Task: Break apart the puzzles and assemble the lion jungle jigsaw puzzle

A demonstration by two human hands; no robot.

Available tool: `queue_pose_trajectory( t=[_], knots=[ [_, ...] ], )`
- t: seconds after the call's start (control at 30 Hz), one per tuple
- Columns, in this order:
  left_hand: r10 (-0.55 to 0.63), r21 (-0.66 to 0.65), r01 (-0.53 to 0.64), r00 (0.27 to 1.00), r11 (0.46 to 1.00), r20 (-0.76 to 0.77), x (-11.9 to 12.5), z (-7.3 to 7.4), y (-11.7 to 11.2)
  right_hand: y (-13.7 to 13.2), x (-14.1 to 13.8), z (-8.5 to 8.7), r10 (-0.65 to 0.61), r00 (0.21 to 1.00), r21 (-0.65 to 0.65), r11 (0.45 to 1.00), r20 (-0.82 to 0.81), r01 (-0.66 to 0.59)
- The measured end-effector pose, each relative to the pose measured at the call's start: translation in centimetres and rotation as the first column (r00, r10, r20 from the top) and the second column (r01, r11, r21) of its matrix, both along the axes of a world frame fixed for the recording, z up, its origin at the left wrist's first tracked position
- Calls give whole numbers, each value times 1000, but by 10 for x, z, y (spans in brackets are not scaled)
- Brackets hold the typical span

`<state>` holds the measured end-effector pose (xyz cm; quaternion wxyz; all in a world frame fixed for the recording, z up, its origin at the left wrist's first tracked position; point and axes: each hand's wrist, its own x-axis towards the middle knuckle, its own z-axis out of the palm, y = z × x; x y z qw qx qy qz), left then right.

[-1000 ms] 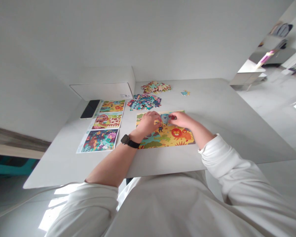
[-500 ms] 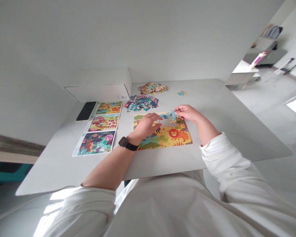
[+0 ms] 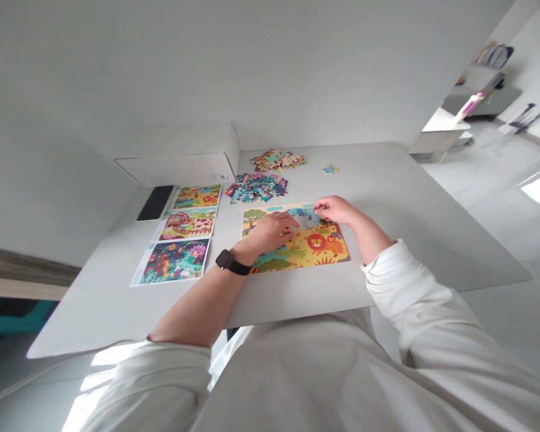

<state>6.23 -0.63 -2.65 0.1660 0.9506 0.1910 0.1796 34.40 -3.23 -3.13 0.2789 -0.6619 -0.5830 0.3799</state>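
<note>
Jigsaw puzzle [image 3: 299, 247] lies flat on the table [image 3: 297, 300], near the edge by the person's body, its jungle scene mostly filled in, with two lions at lower right. Gap open along the upper middle of the puzzle.

Right hand [image 3: 337, 210]: fingertips [image 3: 326, 203] pinched together, grip clamped on a pale blue puzzle piece [image 3: 312, 218], which sits low over the gap or just on it; contact cannot be told from this angle.

Left hand [image 3: 272, 233]: palm down over the left part of the puzzle, fingers reaching toward the gap and ending just beside the blue piece. Whether this grip closes on anything cannot be told. Black wristwatch [image 3: 225, 260] on the left wrist. White sleeve [image 3: 400, 282] pushed back on the right forearm.

Loose pieces beyond the puzzle: a dark, mixed heap [image 3: 256, 188], a paler heap [image 3: 276, 159] behind it, and one lone piece [image 3: 330, 170] well off to the right.

Left of the puzzle, three picture sheets [image 3: 174, 261] lie in a column. Further left, a black phone [image 3: 154, 203] lies by a white box [image 3: 177, 170] at the table's far edge.
</note>
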Motion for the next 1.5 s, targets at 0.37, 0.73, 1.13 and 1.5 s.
queue_pose_trajectory(
  t=[0.37,0.73,1.13,1.5],
  knots=[
    [-24,0,24,999,1000,-30,0,-3,0,2,0,-4,49,975,171,981,216,-87],
    [-25,-2,25,998,1000,-51,1,-1,-1,1,-3,-2,86,967,141,982,240,-123],
    [-19,-3,19,998,1000,-61,1,0,-3,-4,-9,7,106,897,174,965,430,-197],
    [-25,4,25,998,1000,-62,0,-1,-3,-5,-2,9,65,884,172,972,463,-162]
  ],
)
